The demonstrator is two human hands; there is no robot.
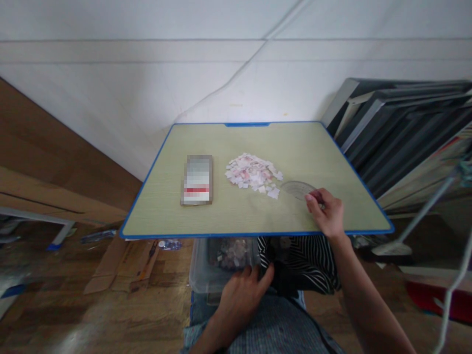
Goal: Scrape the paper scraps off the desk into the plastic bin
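On the right of the table, my right hand (326,211) pinches the near end of a clear, flat, curved plastic piece (297,189) with fine lines on it. Its far tip reaches toward a loose pile of small white and pinkish paper scraps (252,172). Below the table edge, my left hand (245,290) lies over my lap, palm down, fingers outstretched and holding nothing. Close to its fingertips are a clear plastic bin (201,275) with more small pieces inside and a black-and-white striped cloth (306,260).
A blue-rimmed table (155,216) stands against the white wall. At its left lies a rectangular item (197,179), its face pixelated. Dark panels (401,118) lean on the right. Flattened cardboard (118,270) lies on the floor at left; a broom (393,248) is at right.
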